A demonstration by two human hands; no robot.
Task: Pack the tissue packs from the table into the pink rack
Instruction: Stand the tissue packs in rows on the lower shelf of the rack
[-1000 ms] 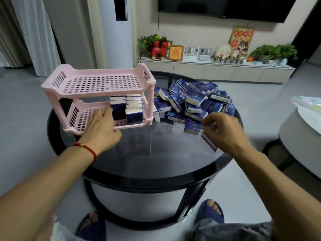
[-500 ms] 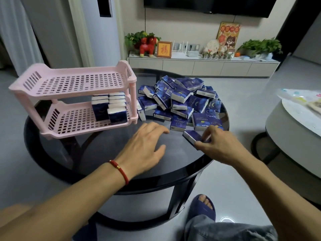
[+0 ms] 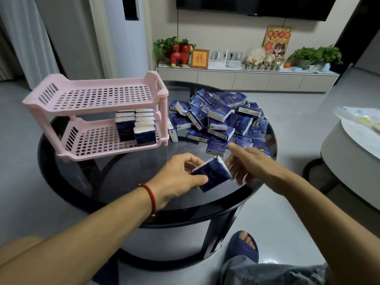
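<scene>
A two-tier pink rack [image 3: 61, 83] stands on the left of the round black glass table [image 3: 127, 177]. Its top shelf is bare. Several blue tissue packs [image 3: 133, 128] stand upright in rows at the right end of its lower shelf. A loose pile of blue tissue packs [image 3: 222, 118] covers the table's back right. Above the table's front middle, my left hand [image 3: 176, 177] grips one blue tissue pack [image 3: 213, 175] between thumb and fingers. My right hand [image 3: 255, 165] is just right of that pack, blurred, with fingers spread and the forefinger stretched toward the pile.
A second round table [image 3: 349, 153] with a white plate stands at the right. A low TV cabinet [image 3: 246, 79] with plants and ornaments lines the back wall. My foot in a blue slipper [image 3: 243, 245] is under the table's front edge.
My left hand left the rack's lower shelf, came to the front middle and took the pack that my right hand had picked from the pile. My right hand's fingers opened.
</scene>
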